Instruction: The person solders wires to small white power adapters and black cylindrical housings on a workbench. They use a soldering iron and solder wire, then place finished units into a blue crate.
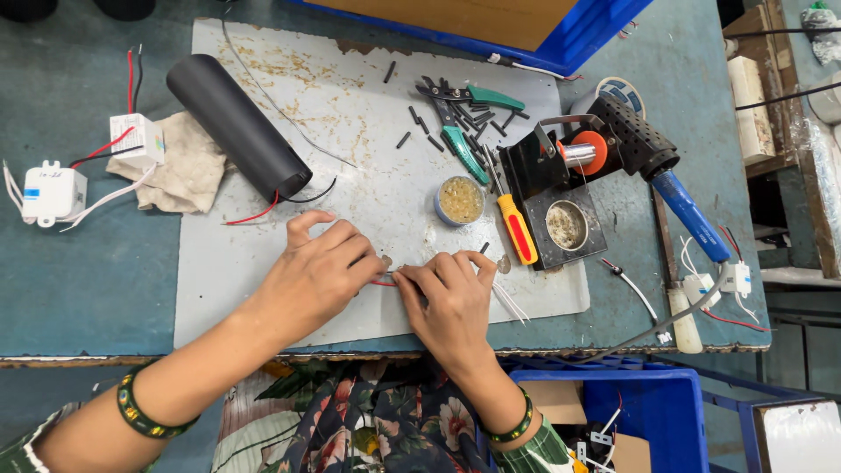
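At the lower middle of the frame the left hand and the right hand meet over the grey mat on the table. Both grips are pinched nearly closed, fingertips of each on the same thin red wire, which lies just above the mat between the two hands; a few white wires trail out to the right of the right hand. What the fingers do to the wire end is too small to tell.

Just beyond the hands stand a small round tin of yellowish paste and a yellow-handled screwdriver, beside a black soldering stand with a soldering iron resting in it, untouched. Further up, green-handled cutters lie among many short black sleeve pieces, already cut, so I judge the cutting largely done and the joining of wires in progress.

At upper left a black tube with red and black leads lies on the mat, and two white driver boxes sit by a cloth, not yet connected to anything.
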